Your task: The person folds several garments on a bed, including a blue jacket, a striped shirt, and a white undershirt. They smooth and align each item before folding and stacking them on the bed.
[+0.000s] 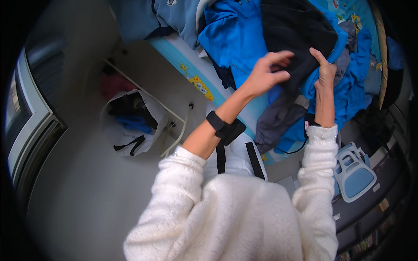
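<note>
At one o'clock, your left hand [266, 75] is open by black clothing [294, 24]. Whether your right hand [325, 76] grips it, I can't tell.

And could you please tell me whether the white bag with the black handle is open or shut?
It is open: the mouth of the white bag gapes, and a blue item shows inside.
</note>
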A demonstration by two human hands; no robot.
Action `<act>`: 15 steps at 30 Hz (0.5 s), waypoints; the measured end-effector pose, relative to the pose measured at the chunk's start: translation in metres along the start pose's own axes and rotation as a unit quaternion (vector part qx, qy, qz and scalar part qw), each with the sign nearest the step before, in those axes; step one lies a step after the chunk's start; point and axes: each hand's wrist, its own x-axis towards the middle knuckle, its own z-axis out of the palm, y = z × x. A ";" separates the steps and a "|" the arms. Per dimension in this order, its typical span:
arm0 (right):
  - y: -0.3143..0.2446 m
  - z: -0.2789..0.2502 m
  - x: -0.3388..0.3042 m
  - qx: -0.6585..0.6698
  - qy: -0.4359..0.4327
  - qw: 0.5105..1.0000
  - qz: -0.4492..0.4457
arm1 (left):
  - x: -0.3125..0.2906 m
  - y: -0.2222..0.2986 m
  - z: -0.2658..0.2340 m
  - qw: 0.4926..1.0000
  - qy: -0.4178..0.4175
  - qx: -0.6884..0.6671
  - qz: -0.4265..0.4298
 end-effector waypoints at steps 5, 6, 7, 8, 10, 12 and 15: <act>-0.022 -0.062 0.009 0.093 0.054 0.993 0.045 | -0.018 -0.021 -0.081 0.804 0.497 0.323 -0.043; -0.028 -0.079 0.012 0.121 0.053 0.988 0.074 | -0.016 -0.023 -0.096 0.769 0.489 0.411 -0.039; -0.033 -0.095 0.015 0.156 0.035 0.984 0.085 | -0.011 -0.025 -0.108 0.747 0.475 0.465 -0.033; -0.039 -0.111 0.017 0.184 0.043 0.977 0.099 | -0.006 -0.024 -0.116 0.729 0.456 0.507 -0.059; -0.046 -0.134 0.020 0.202 0.049 0.974 0.088 | 0.009 -0.017 -0.127 0.719 0.445 0.529 -0.074; -0.049 -0.149 0.021 0.206 0.036 0.976 0.054 | 0.021 -0.007 -0.116 0.751 0.418 0.511 -0.019; -0.054 -0.163 0.025 0.259 0.014 0.962 0.087 | 0.027 0.011 -0.068 0.845 0.331 0.409 0.091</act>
